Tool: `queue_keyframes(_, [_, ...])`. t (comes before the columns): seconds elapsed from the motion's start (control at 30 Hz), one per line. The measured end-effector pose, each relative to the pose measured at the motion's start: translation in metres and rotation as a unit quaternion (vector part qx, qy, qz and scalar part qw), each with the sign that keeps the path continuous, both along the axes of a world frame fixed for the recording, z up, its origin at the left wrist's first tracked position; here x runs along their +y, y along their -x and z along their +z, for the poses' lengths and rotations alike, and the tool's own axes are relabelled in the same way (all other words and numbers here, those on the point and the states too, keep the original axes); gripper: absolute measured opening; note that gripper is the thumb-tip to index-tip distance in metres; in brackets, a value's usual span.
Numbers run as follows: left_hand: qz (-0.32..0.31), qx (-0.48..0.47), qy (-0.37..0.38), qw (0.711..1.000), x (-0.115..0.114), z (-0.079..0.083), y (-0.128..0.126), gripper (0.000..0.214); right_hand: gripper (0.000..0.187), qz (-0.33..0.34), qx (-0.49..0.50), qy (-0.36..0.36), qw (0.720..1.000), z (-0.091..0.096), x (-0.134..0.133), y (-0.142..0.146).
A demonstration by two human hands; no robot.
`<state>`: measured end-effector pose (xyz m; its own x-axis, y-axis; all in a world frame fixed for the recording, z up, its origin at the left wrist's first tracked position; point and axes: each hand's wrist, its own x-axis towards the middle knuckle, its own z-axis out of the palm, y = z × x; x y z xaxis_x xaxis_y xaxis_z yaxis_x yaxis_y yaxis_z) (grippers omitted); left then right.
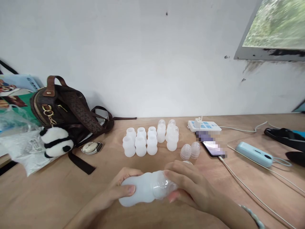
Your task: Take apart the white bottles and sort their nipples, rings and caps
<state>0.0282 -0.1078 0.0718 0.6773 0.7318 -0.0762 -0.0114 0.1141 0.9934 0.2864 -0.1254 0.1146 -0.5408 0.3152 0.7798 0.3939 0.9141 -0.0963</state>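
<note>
Both forearms bare, no sleeves in view. Left hand (119,189) unadorned, no rings seen. Right hand (190,187) likewise; pale grey-green beaded bracelet (253,217) on right wrist

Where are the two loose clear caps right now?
In the head view, the caps stand right of centre on the table, between the bottles and the phone.

The phone (213,147) at centre right is blurred over its screen, and the window (274,28) at upper right is cut by the top and right edges and smeared. The right hand (188,186) hides the far end of the bottle (145,189), and the books (14,92) and plastic bag (21,143) run off the left edge.
</note>
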Motion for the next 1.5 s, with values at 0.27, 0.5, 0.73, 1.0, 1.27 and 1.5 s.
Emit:
queue_keyframes(0.27, [0.193, 0.083, -0.359, 0.909, -0.004, -0.003, -0.007, 0.038, 0.028, -0.104, 0.091, 0.241, 0.961, -0.013, -0.001, -0.001])
queue_keyframes(0.5, [0.203, 0.061, -0.271, 0.939, -0.005, 0.0, -0.015, 0.042, 0.02, -0.096, 0.185, 0.395, 0.895, -0.017, 0.002, 0.004])
queue_keyframes(0.73, [0.142, -0.076, 0.035, 0.986, 0.008, 0.0, -0.005, 0.061, 0.018, -0.188, 0.377, 0.137, 0.897, 0.013, 0.021, -0.024])
queue_keyframes(1.0, [0.316, -0.124, -0.008, 0.941, 0.017, -0.002, 0.0, 0.045, 0.027, -0.387, 0.065, 0.241, 0.888, 0.02, 0.037, -0.101])
queue_keyframes(1.27, [0.344, -0.086, -0.016, 0.935, 0.016, -0.007, -0.004, 0.049, 0.017, -0.408, -0.141, 0.349, 0.832, -0.043, 0.032, -0.104])
queue_keyframes(1.5, [0.332, 0.026, -0.192, 0.923, 0.012, -0.011, -0.007, 0.043, 0.017, -0.369, -0.042, 0.267, 0.889, -0.028, 0.023, -0.077])
